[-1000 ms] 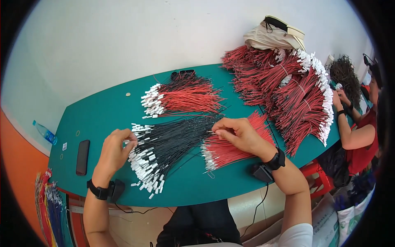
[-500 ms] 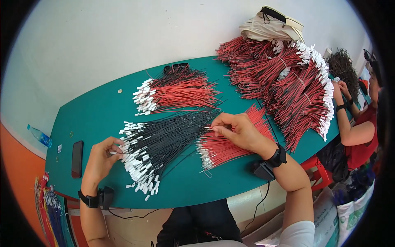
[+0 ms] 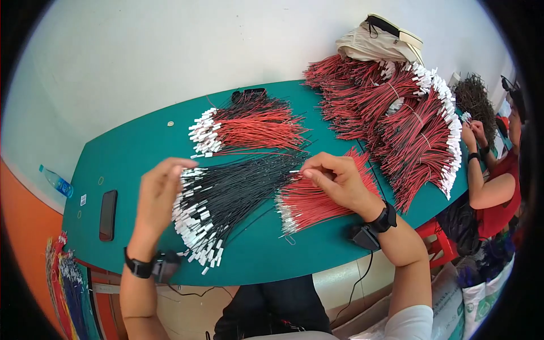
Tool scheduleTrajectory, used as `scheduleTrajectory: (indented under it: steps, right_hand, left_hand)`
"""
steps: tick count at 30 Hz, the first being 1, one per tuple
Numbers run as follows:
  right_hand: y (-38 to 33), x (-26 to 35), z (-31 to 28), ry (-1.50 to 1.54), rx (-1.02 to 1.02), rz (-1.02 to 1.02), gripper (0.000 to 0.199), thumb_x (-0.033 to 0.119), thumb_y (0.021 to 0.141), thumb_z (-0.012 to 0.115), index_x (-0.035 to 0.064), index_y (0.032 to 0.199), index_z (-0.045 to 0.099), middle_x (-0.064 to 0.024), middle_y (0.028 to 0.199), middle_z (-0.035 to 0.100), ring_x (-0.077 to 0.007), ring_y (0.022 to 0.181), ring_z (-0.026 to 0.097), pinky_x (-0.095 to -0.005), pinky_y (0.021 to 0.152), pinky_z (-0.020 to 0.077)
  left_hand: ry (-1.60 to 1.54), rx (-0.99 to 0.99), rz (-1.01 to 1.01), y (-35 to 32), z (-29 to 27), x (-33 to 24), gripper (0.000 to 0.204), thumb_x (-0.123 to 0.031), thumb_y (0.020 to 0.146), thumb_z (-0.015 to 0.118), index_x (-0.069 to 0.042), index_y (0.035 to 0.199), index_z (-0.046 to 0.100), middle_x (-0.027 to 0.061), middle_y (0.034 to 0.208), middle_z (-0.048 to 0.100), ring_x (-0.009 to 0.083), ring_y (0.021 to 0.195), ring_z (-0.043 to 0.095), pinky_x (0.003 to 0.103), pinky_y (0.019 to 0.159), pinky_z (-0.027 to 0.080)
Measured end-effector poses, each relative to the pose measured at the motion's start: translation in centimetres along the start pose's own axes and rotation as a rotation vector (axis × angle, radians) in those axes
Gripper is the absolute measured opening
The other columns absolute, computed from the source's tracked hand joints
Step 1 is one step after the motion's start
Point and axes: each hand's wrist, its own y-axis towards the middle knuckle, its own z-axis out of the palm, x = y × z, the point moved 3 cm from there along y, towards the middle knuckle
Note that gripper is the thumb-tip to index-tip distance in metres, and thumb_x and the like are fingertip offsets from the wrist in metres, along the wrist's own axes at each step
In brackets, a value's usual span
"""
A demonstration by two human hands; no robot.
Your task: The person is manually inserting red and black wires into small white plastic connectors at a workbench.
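My right hand [image 3: 340, 180] is closed in a pinch over the spread of red wires [image 3: 323, 198]. A short pale end of a red wire [image 3: 294, 171] pokes out left of its fingertips. My left hand [image 3: 158, 195] is raised at the left edge of the fanned black wires [image 3: 243, 181], its fingers drawn together and pointing right. What the left fingers hold, if anything, cannot be made out. White connectors [image 3: 195, 218] cap the left ends of the black wires, close beside that hand.
Behind lies a bundle of red-and-black wires [image 3: 260, 130] with white connectors. A tall heap of tied wire bundles [image 3: 391, 124] carries a beige bag [image 3: 379, 45]. A phone [image 3: 107, 215] and a bottle [image 3: 56, 181] are at left. Another person [image 3: 498, 181] works at right.
My left hand has moved up and to the right, away from the connectors' outer edge where it pinched a white one. The right hand has barely moved and keeps its pinch.
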Motion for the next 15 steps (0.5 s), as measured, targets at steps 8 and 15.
scheduleTrajectory:
  steps: [8, 15]
  right_hand:
    - [-0.6, 0.5, 0.7, -0.009, -0.008, -0.085, 0.006, 0.006, 0.087, 0.068, 0.0023, 0.091, 0.065, -0.0031, 0.068, 0.059, -0.0054, 0.055, 0.049, -0.0236, 0.048, 0.0375]
    - [-0.7, 0.5, 1.0, -0.119, 0.077, -0.134, 0.003, 0.003, 0.085, 0.068, 0.0021, 0.086, 0.065, -0.0040, 0.070, 0.061, -0.0096, 0.055, 0.052, -0.0248, 0.047, 0.0371]
  left_hand:
    - [-0.424, 0.457, -0.084, 1.6, 11.1, 0.4, 0.028, -0.018, 0.102, 0.045, -0.001, 0.123, 0.053, 0.0008, 0.072, 0.053, 0.0081, 0.061, 0.048, 0.022, 0.059, 0.042]
    - [-0.673, 0.559, -0.213, 0.7, 13.0, 1.8, 0.023, -0.017, 0.099, 0.052, 0.000, 0.116, 0.054, 0.0109, 0.088, 0.067, 0.0152, 0.078, 0.065, 0.026, 0.073, 0.052]
